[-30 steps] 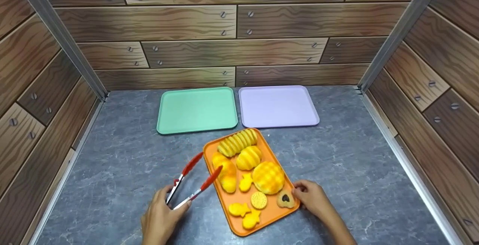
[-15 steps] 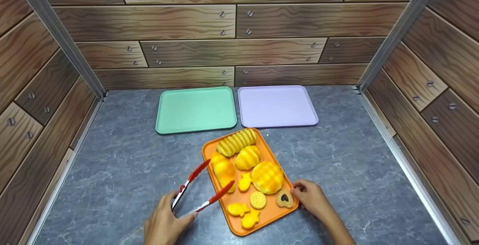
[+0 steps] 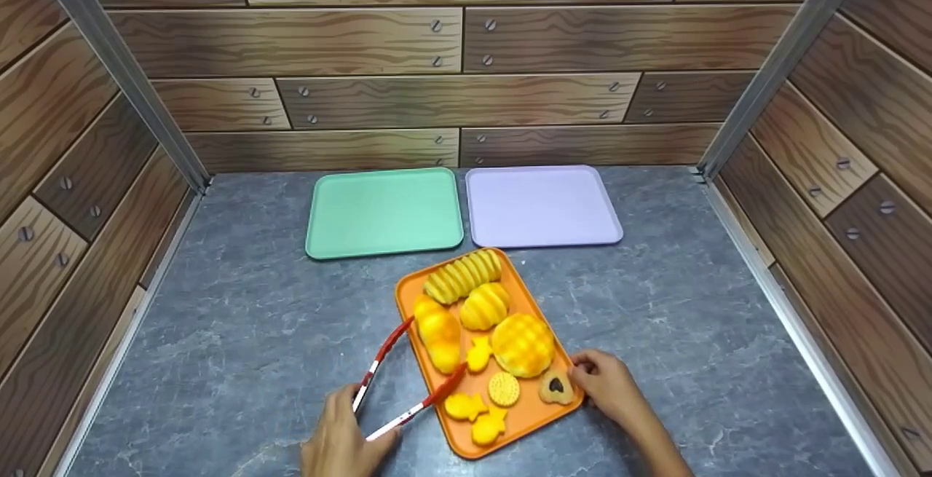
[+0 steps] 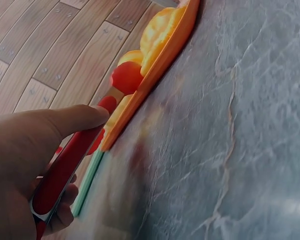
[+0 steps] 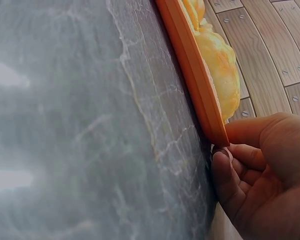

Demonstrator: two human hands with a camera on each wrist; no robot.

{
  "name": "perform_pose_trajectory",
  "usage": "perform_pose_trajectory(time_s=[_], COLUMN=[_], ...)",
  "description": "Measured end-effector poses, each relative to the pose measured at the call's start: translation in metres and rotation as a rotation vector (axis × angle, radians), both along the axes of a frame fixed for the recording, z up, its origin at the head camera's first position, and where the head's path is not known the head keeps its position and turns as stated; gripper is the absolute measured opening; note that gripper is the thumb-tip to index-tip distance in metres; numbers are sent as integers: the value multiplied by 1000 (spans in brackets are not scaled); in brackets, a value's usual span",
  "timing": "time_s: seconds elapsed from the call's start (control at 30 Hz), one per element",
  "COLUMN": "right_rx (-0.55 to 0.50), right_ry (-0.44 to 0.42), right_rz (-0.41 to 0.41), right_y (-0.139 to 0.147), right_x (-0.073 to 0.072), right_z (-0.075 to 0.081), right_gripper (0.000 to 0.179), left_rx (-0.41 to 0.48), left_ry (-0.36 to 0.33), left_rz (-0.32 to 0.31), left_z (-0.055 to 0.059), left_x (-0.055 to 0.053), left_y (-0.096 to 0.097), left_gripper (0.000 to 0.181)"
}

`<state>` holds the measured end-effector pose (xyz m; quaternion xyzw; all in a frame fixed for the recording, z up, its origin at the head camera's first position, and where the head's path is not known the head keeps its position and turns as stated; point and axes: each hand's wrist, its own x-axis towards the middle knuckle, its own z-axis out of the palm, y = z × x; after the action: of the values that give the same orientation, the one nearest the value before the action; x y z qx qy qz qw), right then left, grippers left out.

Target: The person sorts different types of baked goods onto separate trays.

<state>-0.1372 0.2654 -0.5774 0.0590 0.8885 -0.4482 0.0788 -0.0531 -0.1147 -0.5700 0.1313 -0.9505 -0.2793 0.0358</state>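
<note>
My left hand [image 3: 342, 433] holds a pair of red-and-silver tongs [image 3: 444, 388] with its arms spread. One red tip lies over the left part of an orange tray [image 3: 531, 419], near the fish-shaped pieces [image 3: 464, 407]; the other is beside a long bread roll [image 3: 439, 335]. In the left wrist view the thumb lies along the tongs' red handle [image 4: 65, 175]. My right hand [image 3: 610, 387] pinches the tray's right rim near a heart cookie [image 3: 557, 387]. The tray also bears a ridged roll [image 3: 464, 277], a striped bun [image 3: 485, 306], a round bun [image 3: 523, 345] and a round cookie [image 3: 504, 389].
A green tray [image 3: 386, 213] and a lilac tray [image 3: 542, 207] lie side by side behind the orange one, on a grey marbled tabletop [image 3: 240, 302]. Wood-patterned walls [image 3: 364, 44] stand at the back and both sides.
My left hand has moved right and toward me with the tongs, bringing one tip from over the long roll to near the fish-shaped pieces. My right hand and the tray have stayed put.
</note>
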Motion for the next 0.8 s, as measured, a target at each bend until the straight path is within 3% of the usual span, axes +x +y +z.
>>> perform_pose_trajectory(time_s=[0.17, 0.37, 0.6, 0.8], right_rx=[14, 24, 23, 23], right_ry=[-3, -23, -10, 8], right_rz=[-7, -15, -12, -11], right_y=[0, -1, 0, -1], right_x=[0, 0, 1, 1], right_z=[0, -1, 0, -2], right_gripper=[11, 11, 11, 10], left_rx=[-11, 1, -29, -34], left_ry=[13, -52, -1, -40], left_rz=[8, 19, 55, 79], left_z=[-2, 1, 3, 4], left_x=[-2, -2, 3, 6], left_y=[3, 2, -3, -1], left_gripper=[86, 84, 76, 78])
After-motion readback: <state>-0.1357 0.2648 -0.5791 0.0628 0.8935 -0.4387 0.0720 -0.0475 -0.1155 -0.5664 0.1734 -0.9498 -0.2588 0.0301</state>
